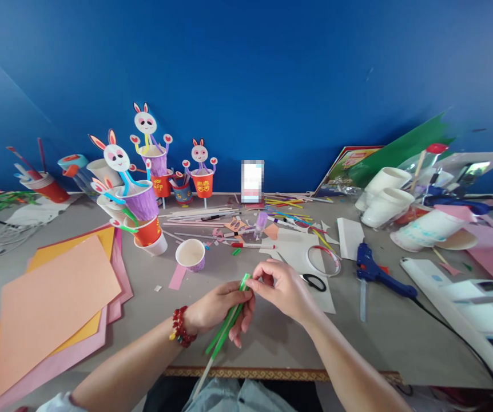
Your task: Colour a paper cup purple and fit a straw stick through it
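My left hand (pixel 221 303), with a red bead bracelet (pixel 179 326) at its wrist, is closed around narrow green strips (pixel 223 333) that look like straws. A long white stick (pixel 203 375) runs along with them, its lower end reaching towards my lap. My right hand (pixel 285 289) pinches at the upper tip of the green strips, just beside the left fingers; what exactly lies between its fingertips is too small to tell. Scissors with black handles (pixel 314 282) lie just past my right hand. Beyond my left hand stands a white and purple paper cup (pixel 190 255).
Rabbit figures in paper cups (pixel 143 197) stand at the back left. Coloured paper sheets (pixel 53 309) are stacked at left. To the right are a tape roll (pixel 336 266), a blue glue gun (pixel 373 269) and a white power strip (pixel 439 309). Loose straws (pixel 281 201) and markers litter the back.
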Action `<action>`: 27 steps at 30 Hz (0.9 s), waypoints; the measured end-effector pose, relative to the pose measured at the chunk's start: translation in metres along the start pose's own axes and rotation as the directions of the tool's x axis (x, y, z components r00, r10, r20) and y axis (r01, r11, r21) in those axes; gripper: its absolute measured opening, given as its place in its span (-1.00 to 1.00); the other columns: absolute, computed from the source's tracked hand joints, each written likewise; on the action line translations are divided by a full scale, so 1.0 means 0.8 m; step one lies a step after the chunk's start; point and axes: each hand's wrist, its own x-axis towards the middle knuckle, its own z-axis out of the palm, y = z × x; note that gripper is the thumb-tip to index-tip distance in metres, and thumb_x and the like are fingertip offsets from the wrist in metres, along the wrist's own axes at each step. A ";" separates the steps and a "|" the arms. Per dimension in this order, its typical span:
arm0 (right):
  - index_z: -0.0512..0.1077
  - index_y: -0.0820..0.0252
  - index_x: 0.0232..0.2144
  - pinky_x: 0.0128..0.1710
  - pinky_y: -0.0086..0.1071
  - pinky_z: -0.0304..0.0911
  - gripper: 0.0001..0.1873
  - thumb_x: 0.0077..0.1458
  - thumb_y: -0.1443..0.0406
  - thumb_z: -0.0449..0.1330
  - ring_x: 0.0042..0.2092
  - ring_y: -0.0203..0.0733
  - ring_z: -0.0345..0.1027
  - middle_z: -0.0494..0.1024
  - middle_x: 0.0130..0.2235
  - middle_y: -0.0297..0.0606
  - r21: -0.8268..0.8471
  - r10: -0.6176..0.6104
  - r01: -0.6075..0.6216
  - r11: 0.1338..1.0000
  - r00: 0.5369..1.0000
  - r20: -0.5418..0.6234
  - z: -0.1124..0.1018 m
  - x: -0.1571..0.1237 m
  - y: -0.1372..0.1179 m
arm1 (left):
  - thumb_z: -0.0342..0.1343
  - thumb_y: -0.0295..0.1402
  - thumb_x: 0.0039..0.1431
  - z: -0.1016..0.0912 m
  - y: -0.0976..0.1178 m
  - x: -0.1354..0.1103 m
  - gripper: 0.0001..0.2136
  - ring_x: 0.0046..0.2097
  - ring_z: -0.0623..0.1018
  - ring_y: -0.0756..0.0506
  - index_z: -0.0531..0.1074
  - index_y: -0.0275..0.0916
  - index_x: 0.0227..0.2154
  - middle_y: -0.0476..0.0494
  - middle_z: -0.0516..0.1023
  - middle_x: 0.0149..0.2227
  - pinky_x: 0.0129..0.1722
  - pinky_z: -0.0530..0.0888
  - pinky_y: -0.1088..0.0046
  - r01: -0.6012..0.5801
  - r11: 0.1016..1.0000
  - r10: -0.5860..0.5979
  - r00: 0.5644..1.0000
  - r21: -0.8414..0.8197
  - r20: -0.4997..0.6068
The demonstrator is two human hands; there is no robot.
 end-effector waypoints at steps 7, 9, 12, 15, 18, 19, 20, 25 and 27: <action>0.49 0.12 -0.45 -0.42 -0.43 0.12 -0.80 0.09 0.14 0.30 -0.43 -0.27 0.28 0.35 -0.50 -0.40 -0.033 0.052 -0.052 0.998 0.999 0.002 -0.002 -0.001 -0.003 | 0.09 -0.04 0.20 0.001 0.002 -0.002 -0.65 -0.72 0.36 0.06 0.31 -0.27 -0.38 -0.01 0.45 -0.62 -0.71 0.40 0.56 -0.010 0.998 0.011 1.000 0.062 -0.024; 0.51 0.11 -0.42 -0.41 -0.43 0.14 -0.81 0.09 0.13 0.30 -0.43 -0.27 0.29 0.37 -0.50 -0.40 -0.020 0.059 -0.059 0.998 0.998 0.016 -0.004 0.000 -0.004 | 0.09 -0.03 0.20 0.001 0.003 -0.003 -0.65 -0.72 0.36 0.06 0.31 -0.27 -0.38 -0.01 0.45 -0.62 -0.72 0.39 0.57 -0.011 0.997 0.012 1.000 0.071 -0.013; 0.56 0.06 -0.35 -0.38 -0.43 0.17 -0.84 0.10 0.12 0.30 -0.42 -0.28 0.30 0.38 -0.48 -0.40 0.014 0.052 -0.053 0.998 0.997 0.048 -0.007 0.001 -0.004 | 0.08 -0.04 0.22 -0.001 0.004 -0.005 -0.65 -0.72 0.38 0.05 0.30 -0.27 -0.39 -0.01 0.45 -0.63 -0.72 0.39 0.57 -0.002 0.996 0.001 1.000 0.084 0.009; 0.58 0.02 -0.29 -0.37 -0.43 0.19 -0.83 0.11 0.11 0.29 -0.42 -0.28 0.31 0.38 -0.47 -0.40 0.037 0.033 -0.036 0.999 0.997 0.071 -0.009 0.002 -0.004 | 0.07 -0.06 0.23 -0.002 0.005 -0.007 -0.67 -0.72 0.39 0.04 0.30 -0.27 -0.38 -0.03 0.47 -0.62 -0.72 0.41 0.56 0.004 0.997 -0.007 0.999 0.079 0.035; 0.58 0.06 -0.32 -0.36 -0.42 0.20 -0.83 0.13 0.13 0.28 -0.40 -0.27 0.32 0.42 -0.45 -0.37 0.049 0.003 -0.007 0.999 0.997 0.075 -0.009 0.003 -0.003 | 0.07 -0.07 0.24 -0.003 0.004 -0.007 -0.68 -0.72 0.40 0.04 0.31 -0.27 -0.37 -0.03 0.49 -0.62 -0.71 0.43 0.55 0.002 0.998 -0.005 0.999 0.062 0.039; 0.57 0.07 -0.34 -0.35 -0.41 0.20 -0.83 0.14 0.14 0.27 -0.38 -0.25 0.33 0.44 -0.45 -0.36 0.055 -0.016 0.012 0.998 0.997 0.076 -0.009 0.003 -0.003 | 0.07 -0.08 0.24 -0.004 0.003 -0.006 -0.68 -0.72 0.41 0.03 0.32 -0.28 -0.38 -0.04 0.49 -0.62 -0.70 0.44 0.54 0.000 0.999 -0.002 0.999 0.054 0.038; 0.56 0.09 -0.36 -0.33 -0.40 0.21 -0.84 0.15 0.15 0.27 -0.36 -0.24 0.33 0.45 -0.45 -0.35 0.063 -0.042 0.037 0.997 0.996 0.075 -0.009 0.003 -0.003 | 0.07 -0.09 0.24 -0.004 0.002 -0.006 -0.69 -0.72 0.41 0.02 0.32 -0.28 -0.38 -0.05 0.50 -0.62 -0.69 0.45 0.53 -0.001 0.999 0.000 0.999 0.044 0.041; 0.53 0.10 -0.34 -0.24 -0.36 0.26 -0.90 0.18 0.23 0.24 -0.26 -0.18 0.35 0.48 -0.37 -0.30 0.110 -0.133 0.127 0.986 0.990 0.049 -0.007 0.005 -0.003 | 0.06 -0.11 0.24 -0.003 -0.002 -0.003 -0.69 -0.69 0.48 -0.03 0.34 -0.30 -0.38 -0.12 0.55 -0.59 -0.64 0.50 0.45 -0.015 1.000 0.016 0.998 -0.016 0.062; 0.51 0.11 -0.31 -0.18 -0.34 0.27 -0.94 0.17 0.26 0.24 -0.20 -0.17 0.37 0.49 -0.28 -0.27 0.126 -0.147 0.143 0.982 0.989 0.024 -0.006 0.004 -0.002 | 0.05 -0.11 0.23 -0.002 -0.002 -0.003 -0.70 -0.69 0.47 -0.03 0.34 -0.30 -0.39 -0.13 0.55 -0.59 -0.66 0.47 0.47 -0.018 1.000 0.018 0.998 -0.012 0.054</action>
